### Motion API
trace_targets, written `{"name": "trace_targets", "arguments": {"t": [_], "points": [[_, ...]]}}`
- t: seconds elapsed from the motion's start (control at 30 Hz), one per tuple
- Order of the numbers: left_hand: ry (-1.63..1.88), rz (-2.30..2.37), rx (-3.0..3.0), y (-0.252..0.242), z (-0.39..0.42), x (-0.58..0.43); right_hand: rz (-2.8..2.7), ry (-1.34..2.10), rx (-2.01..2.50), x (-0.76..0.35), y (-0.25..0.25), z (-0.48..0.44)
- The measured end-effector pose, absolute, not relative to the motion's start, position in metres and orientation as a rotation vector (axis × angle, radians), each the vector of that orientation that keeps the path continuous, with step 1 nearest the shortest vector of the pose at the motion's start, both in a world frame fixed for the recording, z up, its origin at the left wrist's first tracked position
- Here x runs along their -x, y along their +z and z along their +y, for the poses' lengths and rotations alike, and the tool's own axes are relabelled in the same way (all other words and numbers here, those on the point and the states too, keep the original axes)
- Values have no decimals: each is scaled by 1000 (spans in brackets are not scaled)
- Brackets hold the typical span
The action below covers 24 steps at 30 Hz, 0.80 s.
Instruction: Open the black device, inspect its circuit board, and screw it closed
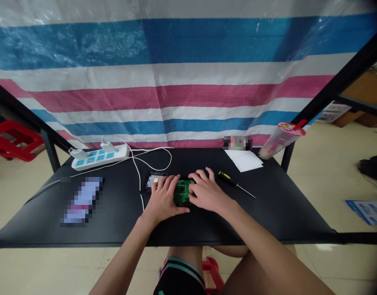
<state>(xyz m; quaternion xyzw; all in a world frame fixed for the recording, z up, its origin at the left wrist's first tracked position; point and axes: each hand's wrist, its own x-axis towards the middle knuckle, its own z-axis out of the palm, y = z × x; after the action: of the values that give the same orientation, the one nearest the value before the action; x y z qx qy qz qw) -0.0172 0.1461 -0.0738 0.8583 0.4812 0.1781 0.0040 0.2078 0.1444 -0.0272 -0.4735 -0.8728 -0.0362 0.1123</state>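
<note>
L/R hands [164, 195] [210, 192] on grn bd [181, 192], w/in tbl edge [68, 245].

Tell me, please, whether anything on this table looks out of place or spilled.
Only the loose white cable stands out: from near the power strip it loops across the table and runs beside the left hand, untidily close to the work. No spill shows.

Black tabletop [280, 213], white power strip [99, 158], green circuit board [181, 192], screwdriver [236, 185], paper [245, 161], drink cup [277, 141]

The green board [181, 192] looks glossy, the tabletop [283, 213] smooth, the striped sheet [182, 73] shiny plastic.
</note>
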Motion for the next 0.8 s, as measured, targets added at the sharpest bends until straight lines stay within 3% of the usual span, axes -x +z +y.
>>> {"name": "trace_targets", "arguments": {"t": [0.43, 0.8], "points": [[530, 1519, -2711, -76, 146, 18, -2734, -334, 1352, -204, -12, 148], [536, 1533, -2720, -78, 146, 18, -2837, -276, 1309, -205, -4, 160]]}}
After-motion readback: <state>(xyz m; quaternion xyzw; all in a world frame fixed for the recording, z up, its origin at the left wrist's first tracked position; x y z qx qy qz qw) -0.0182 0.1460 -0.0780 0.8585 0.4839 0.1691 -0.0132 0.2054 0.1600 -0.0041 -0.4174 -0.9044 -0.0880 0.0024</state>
